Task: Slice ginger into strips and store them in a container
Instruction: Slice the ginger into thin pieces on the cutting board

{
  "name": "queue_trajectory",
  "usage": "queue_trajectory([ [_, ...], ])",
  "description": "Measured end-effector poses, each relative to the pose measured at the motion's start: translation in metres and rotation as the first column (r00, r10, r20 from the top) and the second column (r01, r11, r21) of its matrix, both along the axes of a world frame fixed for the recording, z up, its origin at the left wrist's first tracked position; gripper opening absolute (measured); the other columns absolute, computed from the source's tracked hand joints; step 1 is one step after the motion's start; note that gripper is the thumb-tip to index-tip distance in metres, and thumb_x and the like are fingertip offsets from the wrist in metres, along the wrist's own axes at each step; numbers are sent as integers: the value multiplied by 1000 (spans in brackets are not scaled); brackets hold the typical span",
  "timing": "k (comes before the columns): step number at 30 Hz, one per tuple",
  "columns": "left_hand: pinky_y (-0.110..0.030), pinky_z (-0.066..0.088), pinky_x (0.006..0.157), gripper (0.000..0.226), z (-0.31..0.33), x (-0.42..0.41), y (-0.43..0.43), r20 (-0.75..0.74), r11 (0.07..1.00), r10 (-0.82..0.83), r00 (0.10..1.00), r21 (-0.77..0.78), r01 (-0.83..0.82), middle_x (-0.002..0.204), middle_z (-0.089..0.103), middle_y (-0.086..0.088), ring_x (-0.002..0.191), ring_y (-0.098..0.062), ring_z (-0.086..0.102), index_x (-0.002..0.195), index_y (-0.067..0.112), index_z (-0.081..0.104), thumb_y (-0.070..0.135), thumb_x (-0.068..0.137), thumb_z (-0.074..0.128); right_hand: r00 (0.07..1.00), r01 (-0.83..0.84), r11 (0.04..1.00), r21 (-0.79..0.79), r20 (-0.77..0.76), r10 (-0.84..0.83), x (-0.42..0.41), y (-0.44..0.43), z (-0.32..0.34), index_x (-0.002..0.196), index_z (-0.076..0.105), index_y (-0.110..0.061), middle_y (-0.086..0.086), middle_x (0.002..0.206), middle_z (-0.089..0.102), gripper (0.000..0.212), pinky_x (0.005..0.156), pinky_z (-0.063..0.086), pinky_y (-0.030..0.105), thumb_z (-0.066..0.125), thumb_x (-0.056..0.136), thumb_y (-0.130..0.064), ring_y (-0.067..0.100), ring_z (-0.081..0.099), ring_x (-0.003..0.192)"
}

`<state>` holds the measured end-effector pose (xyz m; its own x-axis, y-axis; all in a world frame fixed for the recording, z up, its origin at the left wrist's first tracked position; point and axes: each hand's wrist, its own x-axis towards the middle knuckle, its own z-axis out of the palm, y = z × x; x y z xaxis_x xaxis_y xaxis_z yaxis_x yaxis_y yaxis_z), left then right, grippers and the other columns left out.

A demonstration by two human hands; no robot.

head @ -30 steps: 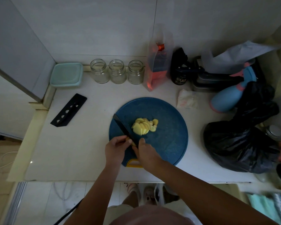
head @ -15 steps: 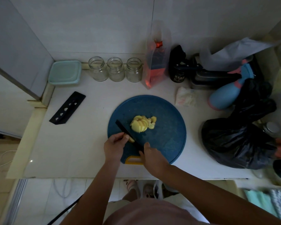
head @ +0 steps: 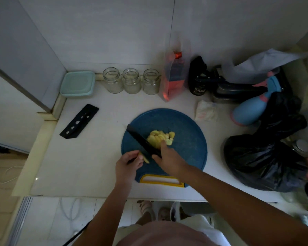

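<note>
A black knife is held in the right grip, fingers curled round its handle, the blade laid slantwise across the blue cutting board; a pile of ginger slices lies at the board's middle, just right of the blade, with the right forefinger laid against it; a small ginger piece is pinched in the left grip by the board's near left edge; a teal lidded container is set at the far left corner of the desk, beside three glass jars.

Dim light; pale wall, white counter, tiled floor.
</note>
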<state>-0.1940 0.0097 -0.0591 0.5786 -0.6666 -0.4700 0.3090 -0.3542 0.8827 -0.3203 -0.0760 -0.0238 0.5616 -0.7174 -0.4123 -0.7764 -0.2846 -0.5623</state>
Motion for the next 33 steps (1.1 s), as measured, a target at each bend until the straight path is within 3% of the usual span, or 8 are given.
queue_trajectory([
  [4,-18,56,68,13,3,-4,-6,11,999,33,999,-28,-33,89,67,-12,82,-18,66,97,7,65,0,89,58,987,-33,999,23,160,29,-8,-12,11,127,34,-12,6,89,53,36,63,38,25,51,96,-19,15,53,70],
  [8,-20,57,69,13,3,-2,-15,61,999,24,998,-32,-22,86,67,-12,80,-19,66,89,13,66,2,89,59,972,-94,996,-5,216,92,-13,-21,3,145,33,-21,9,120,59,55,77,44,21,49,94,-7,15,57,91],
  [10,-23,58,72,14,2,-2,-17,90,1000,-13,996,-21,15,87,67,-9,82,-20,67,89,15,66,3,89,60,973,-58,998,22,225,52,-14,-23,1,143,39,-23,3,114,58,54,66,36,6,48,93,-5,10,51,89],
  [12,-30,57,77,15,1,0,-15,126,999,-51,991,-8,53,89,69,-7,83,-20,68,90,19,67,5,88,62,973,-6,998,62,230,-8,-13,-26,0,129,55,-19,-2,98,58,41,57,35,3,50,91,-5,10,52,84],
  [14,-31,56,80,15,3,0,-12,141,997,-78,987,-4,79,89,70,-5,84,-19,68,91,21,68,7,87,64,972,63,994,87,221,-81,-11,-31,1,95,62,-22,0,82,57,15,50,36,8,53,91,-11,15,56,77],
  [18,-18,54,73,18,9,0,-8,150,993,-117,982,-13,120,88,71,-1,79,-6,67,96,16,68,5,82,68,958,133,986,101,242,-154,-14,-38,12,73,48,-26,-1,68,50,23,42,36,13,52,94,-18,5,48,53],
  [24,-8,48,63,22,9,-4,-8,190,997,-74,979,-17,78,84,69,0,70,3,66,99,6,67,-2,78,70,994,-4,991,-132,109,18,-30,-16,19,98,53,-7,6,75,59,31,47,33,19,39,101,-34,5,44,54],
  [33,-10,51,66,22,4,-4,-11,127,1000,-16,992,9,15,82,70,-3,67,3,65,98,4,67,-1,77,72,997,-32,999,-41,64,34,-44,26,0,104,48,-10,4,74,55,26,52,41,29,36,102,-33,18,53,60],
])
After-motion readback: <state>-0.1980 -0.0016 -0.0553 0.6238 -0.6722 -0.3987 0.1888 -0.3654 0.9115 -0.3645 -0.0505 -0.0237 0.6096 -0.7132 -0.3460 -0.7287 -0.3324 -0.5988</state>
